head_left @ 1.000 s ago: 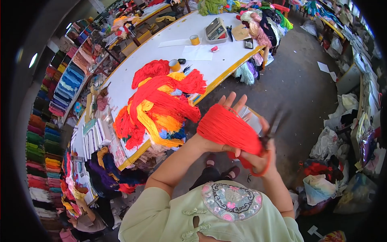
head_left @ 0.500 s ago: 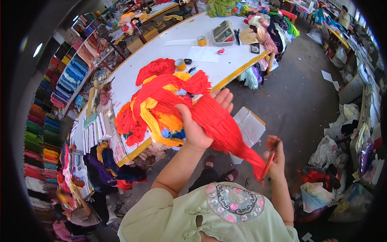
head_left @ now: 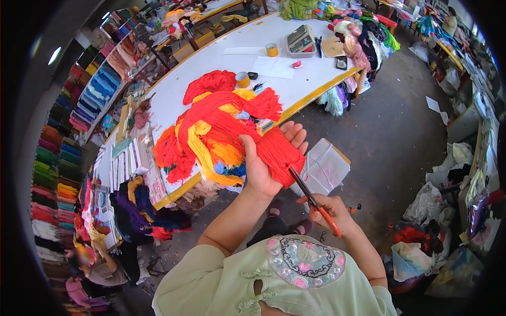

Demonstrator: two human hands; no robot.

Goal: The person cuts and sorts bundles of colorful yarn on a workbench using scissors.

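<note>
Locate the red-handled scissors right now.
In the head view, right of centre: the red-handled scissors sit in the right hand, blades at the red yarn bundle in the left hand.

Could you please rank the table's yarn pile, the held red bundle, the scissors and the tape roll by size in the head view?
1. yarn pile
2. red bundle
3. scissors, long but thin, and nearest the camera
4. tape roll, farther away, so its true size is unsure

palm of left hand (head_left: 261,171) hidden under red yarn bundle (head_left: 278,151); scissors (head_left: 303,185) handle mostly buried in right hand (head_left: 331,209). co-worker (head_left: 92,274) lower left blurred, clipped by dark lens edge.
</note>
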